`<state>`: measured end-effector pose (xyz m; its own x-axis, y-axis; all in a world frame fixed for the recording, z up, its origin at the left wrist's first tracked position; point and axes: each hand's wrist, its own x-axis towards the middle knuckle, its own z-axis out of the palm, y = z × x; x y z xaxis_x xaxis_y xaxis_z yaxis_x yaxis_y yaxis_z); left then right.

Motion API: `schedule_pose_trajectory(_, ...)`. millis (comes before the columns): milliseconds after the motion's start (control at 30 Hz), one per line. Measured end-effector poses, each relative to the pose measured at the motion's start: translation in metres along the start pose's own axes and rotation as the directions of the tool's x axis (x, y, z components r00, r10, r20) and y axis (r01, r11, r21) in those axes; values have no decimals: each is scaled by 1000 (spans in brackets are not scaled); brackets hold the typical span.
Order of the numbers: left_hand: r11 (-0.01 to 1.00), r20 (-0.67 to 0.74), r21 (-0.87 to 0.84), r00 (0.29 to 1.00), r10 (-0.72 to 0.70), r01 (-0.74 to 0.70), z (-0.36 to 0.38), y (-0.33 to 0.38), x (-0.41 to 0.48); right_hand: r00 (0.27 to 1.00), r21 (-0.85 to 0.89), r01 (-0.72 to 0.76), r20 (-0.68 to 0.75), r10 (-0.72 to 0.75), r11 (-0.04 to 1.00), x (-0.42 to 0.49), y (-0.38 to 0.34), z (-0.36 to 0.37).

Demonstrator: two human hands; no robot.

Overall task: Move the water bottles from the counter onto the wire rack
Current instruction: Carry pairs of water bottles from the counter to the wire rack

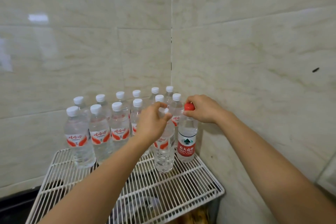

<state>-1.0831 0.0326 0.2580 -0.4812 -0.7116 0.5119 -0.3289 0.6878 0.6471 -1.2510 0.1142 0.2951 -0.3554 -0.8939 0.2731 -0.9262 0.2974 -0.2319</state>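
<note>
The white wire rack in the tiled wall corner holds rows of clear, water-filled bottles with white caps, all upright. At the front right stand two more: a white-capped bottle and, just beside it against the wall, a red-capped bottle with a red label. The left hand is pinched round the white-capped bottle's neck; the right hand is closed on the red cap, both bottles resting on the rack
</note>
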Motion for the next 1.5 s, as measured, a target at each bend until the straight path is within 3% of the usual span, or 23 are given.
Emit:
schedule_pose_trajectory(200, 996, 65, 75, 997, 49, -54, -2, -5, 3, 997, 209, 17, -80, 0, 978, -10, 5, 25)
schedule_pose_trajectory(400, 997, 400, -83, 915, 40, -8, -22, -12, 11, 994, 516, -21, -83, 75, 856, -20, 12, 44)
schedule_pose_trajectory(500, 997, 305, -75, 952, 25, -2, -18, -8, 10, 992, 516, -38, -81, 93, 855, -18, 15, 45)
schedule_pose_trajectory(600, 996, 106, 95, 994, -14, 4, -8, -3, 8, 993, 522, -29, -82, 84, 853, -18, 16, 45)
schedule_pose_trajectory(700, 996, -22, 56, 997, -67, 69, 1, -1, 3, 992, 522, -25, -90, 84, 853, -18, 14, 47)
schedule_pose_trajectory(867, 978, 164, -156, 980, -113, 138, 9, -21, -25, 987, 580, -30, -111, 116, 814, -21, 14, 53)
schedule_pose_trajectory(1067, 902, 430, -266, 879, -206, 341, 29, -69, -68, 971, 681, -86, -107, 216, 727, -27, 12, 65)
schedule_pose_trajectory(1333, 802, 520, -388, 826, -216, 454, 45, -87, -70, 979, 657, -94, -75, 189, 748, -26, 13, 64)
schedule_pose_trajectory(1500, 857, 397, -313, 876, -274, 410, 64, -86, -71, 981, 637, -101, -66, 184, 764, -25, 12, 61)
